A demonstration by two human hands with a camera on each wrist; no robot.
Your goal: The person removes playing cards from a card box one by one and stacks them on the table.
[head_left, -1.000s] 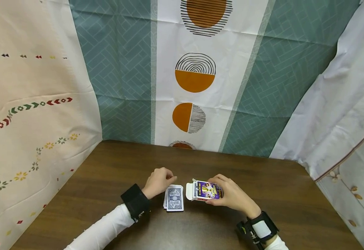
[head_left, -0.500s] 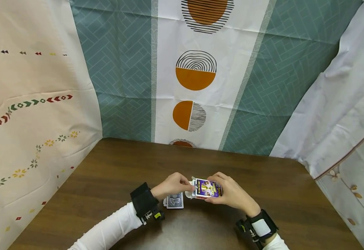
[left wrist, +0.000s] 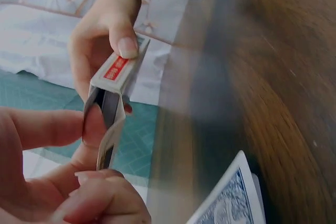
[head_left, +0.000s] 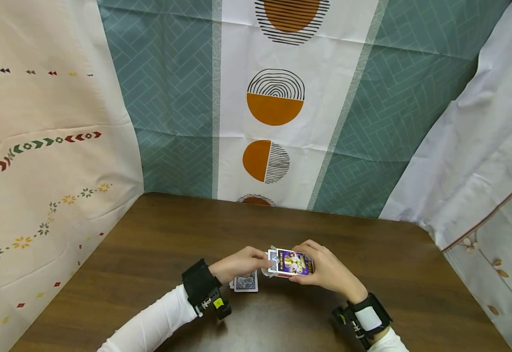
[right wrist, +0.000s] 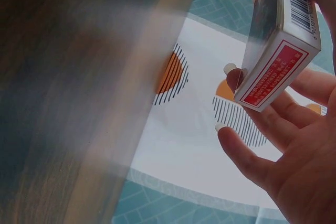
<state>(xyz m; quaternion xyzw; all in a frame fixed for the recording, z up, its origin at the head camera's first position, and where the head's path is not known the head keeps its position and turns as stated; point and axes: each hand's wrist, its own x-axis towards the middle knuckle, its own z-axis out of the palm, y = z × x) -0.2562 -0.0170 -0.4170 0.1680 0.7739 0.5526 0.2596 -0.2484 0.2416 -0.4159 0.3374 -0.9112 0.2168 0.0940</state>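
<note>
Backdrop: a teal-and-white printed cloth (head_left: 172, 112) hangs across the upper middle of the frame, with a cream patterned cloth (head_left: 35, 110) at far left and a white cloth (head_left: 480, 127) at far right. A dark wood-grain table (head_left: 172, 225) fills the lower middle, with a soft sheen near the bottom edge. Right hand (head_left: 326, 268), right of centre in the lower half, grips the card box (head_left: 294, 264) between thumb and fingers, apparently raised off the table, open end facing left. Left hand (head_left: 238, 263), lower centre, has thumb and finger closed together at that end, apparently pinching the cards (head_left: 273, 258) that project partway; exact contact is partly hidden. Card stack (head_left: 246, 283), blue backs up, lies on the table just below the left hand. Step in hand, by judgement: working cards through the box opening; inward or outward cannot be told. Next move likely calls for a steady box and straight, even finger force.
</note>
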